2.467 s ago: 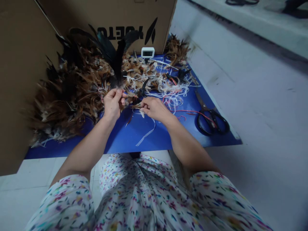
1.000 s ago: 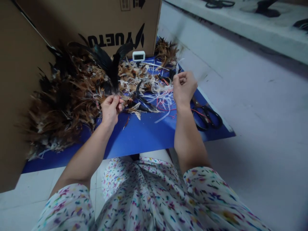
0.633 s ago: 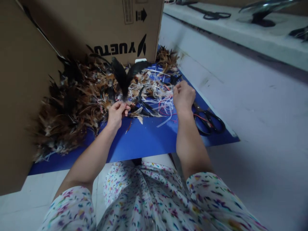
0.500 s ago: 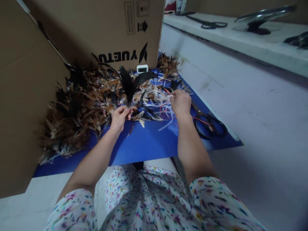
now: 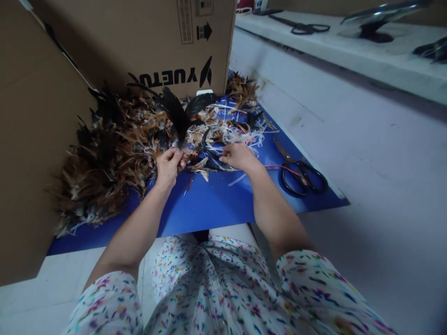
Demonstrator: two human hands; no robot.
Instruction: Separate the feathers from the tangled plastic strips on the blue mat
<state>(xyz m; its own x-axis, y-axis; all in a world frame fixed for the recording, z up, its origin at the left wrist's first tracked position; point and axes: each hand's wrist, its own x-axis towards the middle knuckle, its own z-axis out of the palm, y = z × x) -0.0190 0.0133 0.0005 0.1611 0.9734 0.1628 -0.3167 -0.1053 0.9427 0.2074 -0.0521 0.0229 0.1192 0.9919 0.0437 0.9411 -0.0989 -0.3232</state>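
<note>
Between the thumb and fingers of my left hand [image 5: 166, 167] are the base ends of a few long black feathers [image 5: 177, 116], which fan upward. My right hand [image 5: 239, 157] is closed in a pinch a short way to the right, above the near edge of the feather litter; whatever it grips is hidden or too thin to see. Just behind it lies a tangle of white plastic strips [image 5: 244, 135]. Large black-handled scissors [image 5: 303, 179] rest on the blue board to the right, with a red string [image 5: 279, 166] running across toward their handles.
Brown and black feathers [image 5: 104, 153] are heaped over the left and back of the blue board [image 5: 209, 200]. Cardboard boxes [image 5: 115, 42] wall in the left and back. To the right, a ledge [image 5: 335, 42] carries another pair of scissors [image 5: 300, 27].
My right hand has moved left from the white strips, closer to my left hand. The left hand keeps its hold on the black feathers, which lean slightly further left.
</note>
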